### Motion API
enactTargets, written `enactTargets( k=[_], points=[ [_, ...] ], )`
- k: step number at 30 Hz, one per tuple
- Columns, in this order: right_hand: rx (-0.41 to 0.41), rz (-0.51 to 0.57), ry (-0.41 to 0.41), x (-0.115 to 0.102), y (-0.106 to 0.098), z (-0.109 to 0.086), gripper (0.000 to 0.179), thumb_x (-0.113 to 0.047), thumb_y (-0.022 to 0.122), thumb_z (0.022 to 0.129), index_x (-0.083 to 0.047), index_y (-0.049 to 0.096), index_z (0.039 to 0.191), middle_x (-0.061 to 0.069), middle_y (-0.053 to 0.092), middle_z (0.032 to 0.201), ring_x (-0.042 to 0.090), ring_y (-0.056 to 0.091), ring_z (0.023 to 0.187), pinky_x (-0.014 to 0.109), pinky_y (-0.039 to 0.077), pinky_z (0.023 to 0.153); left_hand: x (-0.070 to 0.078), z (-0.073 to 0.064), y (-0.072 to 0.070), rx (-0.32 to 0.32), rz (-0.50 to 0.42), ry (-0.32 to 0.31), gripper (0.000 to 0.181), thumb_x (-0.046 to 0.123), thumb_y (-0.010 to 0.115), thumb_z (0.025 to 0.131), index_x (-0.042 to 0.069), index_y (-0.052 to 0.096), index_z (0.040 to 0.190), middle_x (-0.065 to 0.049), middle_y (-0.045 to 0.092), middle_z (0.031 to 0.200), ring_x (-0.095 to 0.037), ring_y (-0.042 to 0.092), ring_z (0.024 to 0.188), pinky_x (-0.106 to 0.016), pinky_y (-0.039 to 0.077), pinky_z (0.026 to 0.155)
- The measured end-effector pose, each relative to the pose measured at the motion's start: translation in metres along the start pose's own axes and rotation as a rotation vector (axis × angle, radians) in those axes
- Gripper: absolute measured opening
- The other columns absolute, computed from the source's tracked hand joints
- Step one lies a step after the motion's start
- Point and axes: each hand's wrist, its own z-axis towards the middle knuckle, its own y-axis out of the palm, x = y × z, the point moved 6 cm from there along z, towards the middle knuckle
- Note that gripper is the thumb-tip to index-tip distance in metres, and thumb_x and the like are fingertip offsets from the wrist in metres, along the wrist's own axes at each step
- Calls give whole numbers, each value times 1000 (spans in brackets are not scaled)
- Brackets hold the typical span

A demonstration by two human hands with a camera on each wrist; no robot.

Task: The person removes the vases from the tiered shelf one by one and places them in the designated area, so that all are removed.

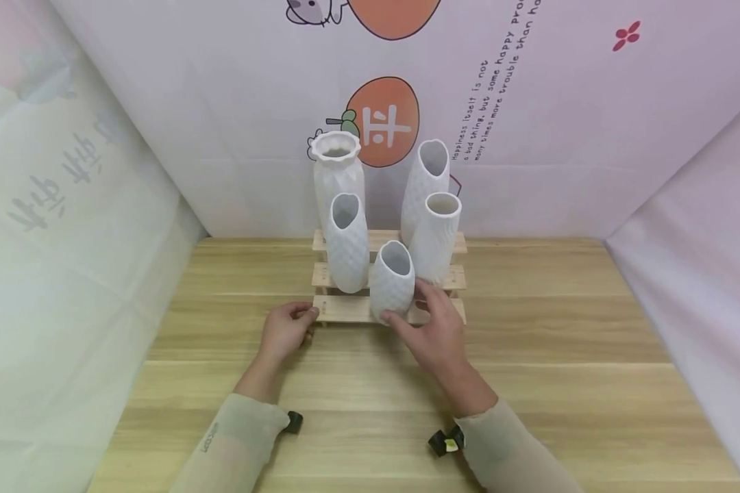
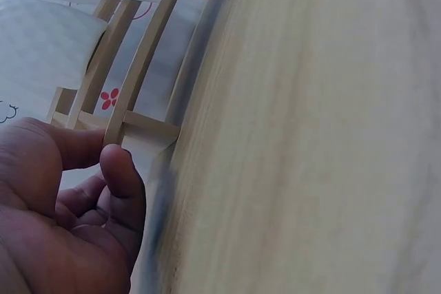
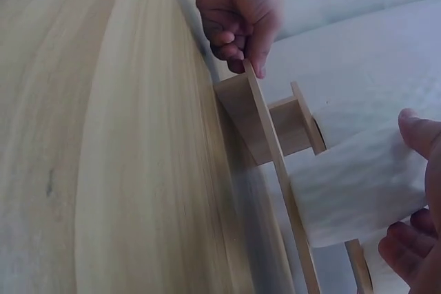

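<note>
A three-step wooden rack [image 1: 345, 309] stands on the table with white vases on its steps. My left hand [image 1: 286, 331] pinches the left end of the lowest step between thumb and finger, as the left wrist view [image 2: 83, 204] also shows. My right hand [image 1: 438, 333] holds a short white vase [image 1: 392, 284] with a slanted mouth, thumb in front and fingers on its right side. This vase stands upright on the lowest step, its base against the board [image 3: 286, 191] in the right wrist view.
On the middle step are a slant-mouthed vase [image 1: 348, 250] at left and a round-mouthed vase [image 1: 434, 239] at right. Behind them stand a frilled-rim vase [image 1: 338, 168] and another tall vase [image 1: 424, 185]. A printed cloth [image 1: 530, 185] hangs behind the wooden table [image 1: 561, 342].
</note>
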Motion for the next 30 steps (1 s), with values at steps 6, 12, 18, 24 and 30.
enactTargets(
  k=[6,12,18,24,30],
  points=[
    [42,-35,2,-7,4,1,77,-37,98,71,-6,65,132,9,68,123,22,70,100,40,64,83,0,-3,0,9,-17,2,36,31,69,102,3,70,125,-9,74,97,-18,68,69,-27,60,61],
    [106,-29,-13,-7,5,0,73,-32,100,70,-5,67,129,9,70,118,24,71,97,38,65,81,-1,-4,0,17,-30,-14,36,30,69,102,3,70,126,-9,74,100,-17,69,72,-25,60,63],
    [129,6,-36,-6,5,-1,71,-26,100,70,-5,67,129,8,70,118,23,70,101,29,64,82,-2,-3,3,10,-53,-10,36,30,70,101,3,70,125,-10,73,99,-18,69,72,-26,61,63],
    [117,41,-55,-7,0,-4,70,-24,99,71,-4,67,131,10,69,122,24,71,103,27,64,83,-2,-4,5,3,-77,-3,35,27,71,101,1,70,125,-11,73,99,-18,69,73,-27,62,64],
    [102,78,-59,-11,-10,-8,72,-19,99,70,-7,66,134,9,68,120,24,69,105,29,64,82,-2,-4,2,1,-86,-2,35,26,70,102,1,69,125,-11,73,100,-19,69,75,-28,63,65]
  ],
)
